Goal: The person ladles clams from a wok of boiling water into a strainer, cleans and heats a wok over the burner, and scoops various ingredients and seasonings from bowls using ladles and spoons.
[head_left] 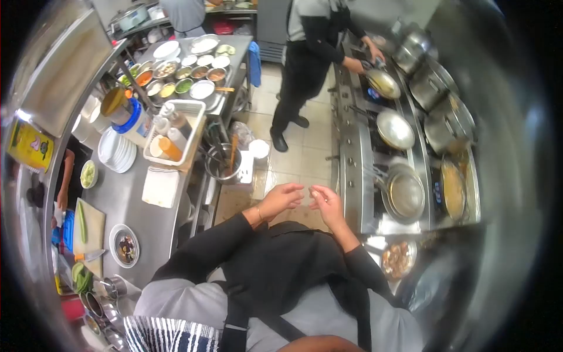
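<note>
Nearest, the black apron (275, 264) fronts the person's body. Just beyond it, the left hand (280, 201) is lifted palm inward, fingers loosely bent and parted, with nothing seen in it. The right hand (328, 206) faces it across a small gap, fingers curled toward the thumb; whether something tiny sits between the tips, I cannot tell.

By the right elbow is a bowl (413, 262) of brown food. Ahead on the stove, the strainer (406, 190) is the thing nearest the right hand, over a wide pan. It looks light and stiff, its mesh easily dented; the handle is the place to grip, as the rim may be hot and greasy.

Nearest the left hand is the pot (221, 176), beside the counter, with utensils (233, 149) leaning out. It looks rigid and moderately heavy, perhaps slick if wet; the rim, taken on both sides, would keep it level. A folded cloth (160, 186), soft and light, lies on the counter (149, 226), just beside the crate (175, 104) of bottles.

Farther off, a co-worker (311, 53) has a hand (353, 64) near a pan (384, 84) tilted over a burner.
</note>
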Action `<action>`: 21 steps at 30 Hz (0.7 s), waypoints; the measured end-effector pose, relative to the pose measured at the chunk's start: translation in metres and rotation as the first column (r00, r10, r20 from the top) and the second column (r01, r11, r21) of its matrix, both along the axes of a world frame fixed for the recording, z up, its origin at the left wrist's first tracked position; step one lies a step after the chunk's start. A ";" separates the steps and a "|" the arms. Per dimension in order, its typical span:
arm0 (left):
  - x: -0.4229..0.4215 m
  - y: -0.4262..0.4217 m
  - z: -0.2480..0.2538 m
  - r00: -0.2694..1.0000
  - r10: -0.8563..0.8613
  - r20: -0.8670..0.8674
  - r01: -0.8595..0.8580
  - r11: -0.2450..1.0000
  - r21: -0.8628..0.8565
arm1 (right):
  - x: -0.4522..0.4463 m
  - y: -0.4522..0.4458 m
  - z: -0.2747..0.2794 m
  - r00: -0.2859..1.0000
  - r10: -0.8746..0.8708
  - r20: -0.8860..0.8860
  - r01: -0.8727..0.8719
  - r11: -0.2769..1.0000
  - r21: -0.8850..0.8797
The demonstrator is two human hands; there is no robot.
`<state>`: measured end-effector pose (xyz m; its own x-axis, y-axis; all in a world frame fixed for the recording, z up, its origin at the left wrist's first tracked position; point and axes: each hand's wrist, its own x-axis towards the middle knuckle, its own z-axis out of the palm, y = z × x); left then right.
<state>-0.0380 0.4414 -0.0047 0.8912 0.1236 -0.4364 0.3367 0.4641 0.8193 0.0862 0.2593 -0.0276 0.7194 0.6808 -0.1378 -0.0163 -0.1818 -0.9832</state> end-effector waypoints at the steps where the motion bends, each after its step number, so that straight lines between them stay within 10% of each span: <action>1: -0.009 0.018 -0.009 0.999 0.047 0.021 -0.048 0.997 0.057 | 0.003 0.022 0.003 1.000 0.020 0.015 -0.020 1.000 0.005; 5: -0.056 0.070 -0.032 0.974 0.224 0.020 -0.222 0.946 0.236 | 0.018 0.103 -0.002 0.998 0.036 -0.044 -0.037 0.999 -0.026; 11: -0.134 0.098 -0.060 0.846 0.518 -0.124 -0.497 0.852 0.165 | 0.042 0.229 0.057 0.924 0.141 0.356 -0.161 0.987 0.026; 16: -0.174 0.104 -0.070 0.661 0.711 -0.239 -0.704 0.698 0.133 | 0.058 0.323 0.117 0.938 0.138 0.318 -0.257 0.892 0.373; 21: -0.177 0.120 -0.067 0.461 0.857 -0.231 -0.844 0.504 0.185 | 0.099 0.380 0.050 0.924 0.226 0.309 -0.323 0.892 0.315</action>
<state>-0.2149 0.5618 -0.0714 0.1863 0.7781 -0.5999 -0.0110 0.6122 0.7906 0.1851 0.6397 0.0227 0.4727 0.8238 0.3129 0.2445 0.2185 -0.9447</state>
